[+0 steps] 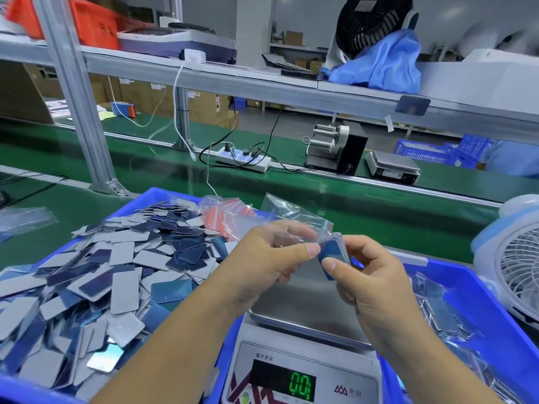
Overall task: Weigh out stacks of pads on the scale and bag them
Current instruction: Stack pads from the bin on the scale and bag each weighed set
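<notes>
Item: small stack of blue rectangular pads [332, 259]. Your right hand [376, 282] pinches it between thumb and fingers above the steel pan of the white electronic scale [309, 313], top edge tipped toward the bag mouth, likely so it slides in as one block.

Item: clear zip bag with red seal strip [297, 221]. Your left hand [268, 258] grips it by the mouth, apparently holding the opening spread to meet the stack.

Item: scale pan, bare; the green display suggests a reading near zero.

Item: loose grey and blue pads [110, 269], heaped in the blue plastic tray [137, 199] at left, within reach for weighing.

Item: spare red-strip bags [230, 214], piled behind the tray.
</notes>
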Available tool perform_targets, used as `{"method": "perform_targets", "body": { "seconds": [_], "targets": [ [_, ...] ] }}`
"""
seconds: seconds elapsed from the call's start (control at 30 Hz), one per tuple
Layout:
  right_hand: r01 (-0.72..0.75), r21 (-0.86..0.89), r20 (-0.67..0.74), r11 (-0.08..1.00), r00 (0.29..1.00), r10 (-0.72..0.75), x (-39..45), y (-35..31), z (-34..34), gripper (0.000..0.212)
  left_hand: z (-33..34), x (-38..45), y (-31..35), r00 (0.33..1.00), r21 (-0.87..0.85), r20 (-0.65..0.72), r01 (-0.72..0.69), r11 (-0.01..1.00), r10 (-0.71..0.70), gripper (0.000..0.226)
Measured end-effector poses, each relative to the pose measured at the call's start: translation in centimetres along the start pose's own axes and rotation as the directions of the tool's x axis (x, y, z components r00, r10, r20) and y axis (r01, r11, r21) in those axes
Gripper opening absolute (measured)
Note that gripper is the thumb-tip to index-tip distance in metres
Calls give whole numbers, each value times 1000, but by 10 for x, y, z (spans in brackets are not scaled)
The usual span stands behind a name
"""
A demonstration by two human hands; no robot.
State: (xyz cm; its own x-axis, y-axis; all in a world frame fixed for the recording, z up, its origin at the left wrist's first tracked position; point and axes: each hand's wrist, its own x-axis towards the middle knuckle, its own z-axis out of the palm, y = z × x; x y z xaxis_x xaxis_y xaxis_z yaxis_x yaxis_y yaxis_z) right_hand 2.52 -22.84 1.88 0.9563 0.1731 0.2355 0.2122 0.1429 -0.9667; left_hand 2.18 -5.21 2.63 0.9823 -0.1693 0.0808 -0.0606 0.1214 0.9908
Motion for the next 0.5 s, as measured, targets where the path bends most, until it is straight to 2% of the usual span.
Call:
{"method": "perform_targets", "body": {
  "seconds": [0.1, 0.27, 0.37, 0.5],
  "targets": [
    [18, -35, 15, 999, 1000, -17, 0, 0, 0, 25, 1, -1, 2, 1000, -36, -14, 11, 999, -12, 11],
    [32, -33, -21, 999, 999, -33, 1, 0, -1, 24, 0, -1, 1, 998, 65, -66, 3, 998, 1, 6],
    [28, 1, -58, 1000, 998, -27, 3, 1, -4, 24, 2, -2, 2, 998, 78, -55, 4, 997, 0, 5],
    [24, -35, -45, 999, 999, -25, 2, 3, -2, 26, 4, -3, 4, 1000, 103, -22, 7, 995, -5, 9]
  ]
}}
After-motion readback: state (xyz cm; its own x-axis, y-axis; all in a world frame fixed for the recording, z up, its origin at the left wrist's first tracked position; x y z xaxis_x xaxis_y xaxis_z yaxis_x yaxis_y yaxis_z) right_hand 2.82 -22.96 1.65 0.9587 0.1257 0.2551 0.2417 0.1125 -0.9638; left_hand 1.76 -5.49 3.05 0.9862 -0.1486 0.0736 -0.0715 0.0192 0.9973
